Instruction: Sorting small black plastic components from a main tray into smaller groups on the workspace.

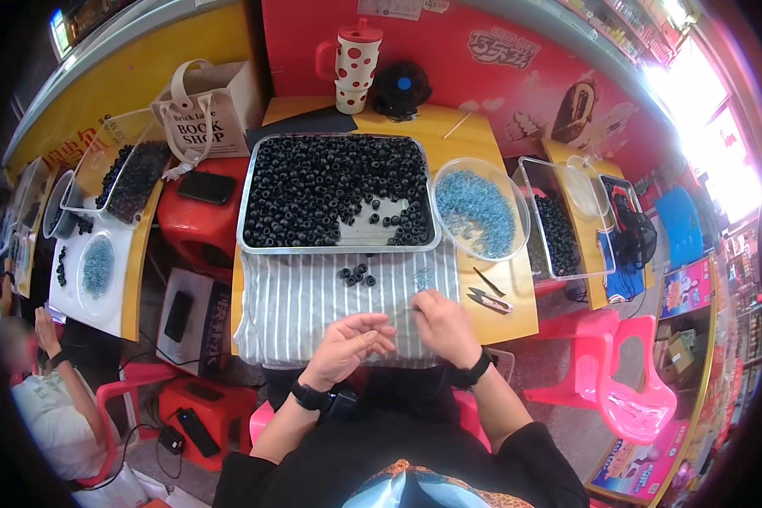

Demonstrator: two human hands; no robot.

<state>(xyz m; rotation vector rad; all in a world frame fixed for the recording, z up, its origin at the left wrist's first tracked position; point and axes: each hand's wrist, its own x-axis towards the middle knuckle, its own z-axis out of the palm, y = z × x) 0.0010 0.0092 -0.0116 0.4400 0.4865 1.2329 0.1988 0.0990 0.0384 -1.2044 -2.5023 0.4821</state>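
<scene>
My left hand [347,345] hovers over the near part of a grey-and-white striped cloth [292,296], palm turned inward. Its fingers are loosely bent and apart, and no object shows in them. Beside it, my right hand [443,328] has its fingers pinched together; what they hold, if anything, is too small to make out. Just beyond that hand lies a small patch of pale blue seed beads [423,277] on the cloth. Several black beads [357,275] sit loose in front of a metal tray [339,250] filled with black round beads.
Right of the tray stands a clear round bowl [526,229] of blue beads. Thread snips [489,300] and dark tweezers [488,282] lie near the table's right edge. A spotted tumbler [356,72] stands behind. Pink chairs [626,381] are at right; another person [59,398] sits at left.
</scene>
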